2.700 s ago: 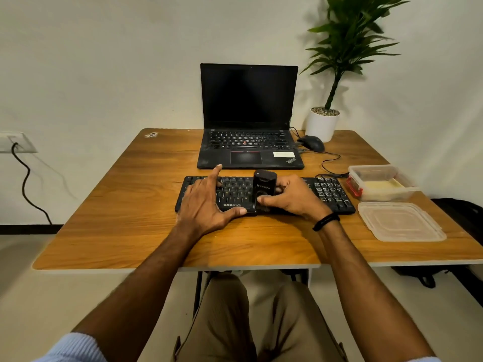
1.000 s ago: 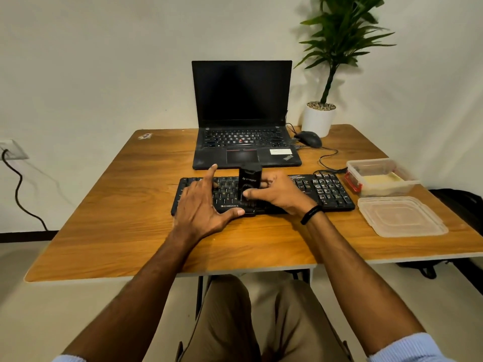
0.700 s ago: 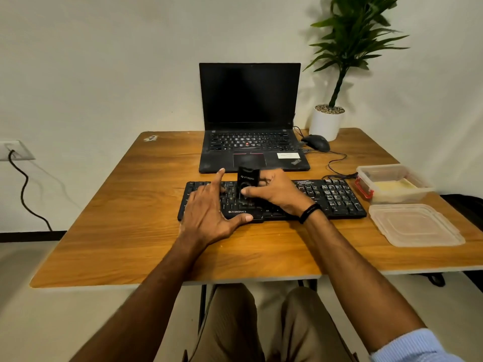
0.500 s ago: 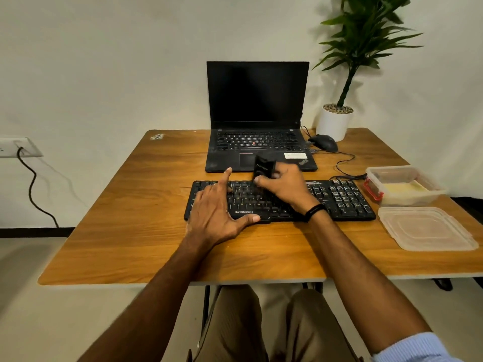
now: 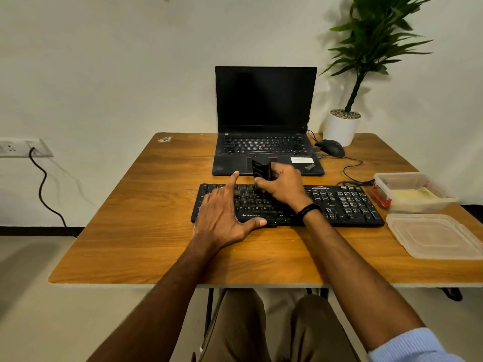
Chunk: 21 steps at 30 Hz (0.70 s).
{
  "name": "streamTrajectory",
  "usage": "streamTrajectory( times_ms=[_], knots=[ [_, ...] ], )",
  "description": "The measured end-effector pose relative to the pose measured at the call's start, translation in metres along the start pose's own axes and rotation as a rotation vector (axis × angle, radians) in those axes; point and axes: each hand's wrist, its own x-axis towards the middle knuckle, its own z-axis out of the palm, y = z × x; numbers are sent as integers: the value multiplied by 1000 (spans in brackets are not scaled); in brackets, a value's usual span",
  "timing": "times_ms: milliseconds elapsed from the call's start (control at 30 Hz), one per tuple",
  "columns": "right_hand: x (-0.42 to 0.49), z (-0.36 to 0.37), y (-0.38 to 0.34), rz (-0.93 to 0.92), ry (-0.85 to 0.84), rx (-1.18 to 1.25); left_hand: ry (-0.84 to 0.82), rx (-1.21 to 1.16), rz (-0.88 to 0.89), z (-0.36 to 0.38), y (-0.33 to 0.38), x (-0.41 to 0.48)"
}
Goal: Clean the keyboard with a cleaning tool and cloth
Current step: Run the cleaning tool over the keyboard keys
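Observation:
A black keyboard (image 5: pixel 345 205) lies across the middle of the wooden table (image 5: pixel 146 231). My left hand (image 5: pixel 222 215) rests flat on the keyboard's left half, fingers spread and forefinger stretched past the top row. My right hand (image 5: pixel 283 185) grips a small black cleaning tool (image 5: pixel 260 170) held upright over the keyboard's upper middle rows. The tool's lower end is hidden behind my fingers. A yellowish cloth (image 5: pixel 413 194) lies inside an open plastic container at the right.
An open black laptop (image 5: pixel 266 121) stands just behind the keyboard. A black mouse (image 5: pixel 330 147) with its cable and a potted plant (image 5: pixel 342 126) sit at the back right. The clear container (image 5: pixel 444 197) and its lid (image 5: pixel 433 236) lie near the right edge.
My right hand has carried the tool from the keyboard's front rows up to its back rows. My left hand has stayed pressed on the left half.

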Motion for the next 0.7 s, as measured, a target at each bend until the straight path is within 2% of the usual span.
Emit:
streamTrajectory(
  times_ms=[33,133,167,200,267,300,333,400,433,467,500,567,600,633,700],
  knots=[
    [2,2,1,7,10,31,0,-10,-1,1,-1,1],
    [-10,11,-1,76,-389,366,9,-36,11,4,-7,1],
    [-13,11,-3,57,-429,347,21,-38,14,5,-7,1],
    [-9,13,-1,38,-376,303,31,-43,8,5,-7,0],
    [-1,11,-3,-12,-79,64,45,-53,-9,4,-5,-2],
    [1,10,-5,1,-5,11,53,-57,-13,3,-4,-1],
    [2,11,-4,-5,-44,51,62,-60,-12,3,-4,-1],
    [-1,12,0,53,-350,285,73,-73,-7,3,-4,0],
    [-6,11,-2,77,-449,348,73,-80,-8,3,-4,-1],
    [-7,12,-2,68,-443,337,69,-83,-12,3,-5,-1],
    [-1,12,-3,55,-323,260,65,-81,-15,3,-6,-1],
    [9,11,-2,39,36,-31,59,-78,-26,4,-5,-1],
    [10,11,-2,40,88,-42,57,-79,-32,4,-5,-1],
    [10,12,-2,44,-2,49,55,-80,-34,5,-6,0],
    [4,14,-2,98,-351,274,55,-79,-27,5,-6,0]
  ],
)
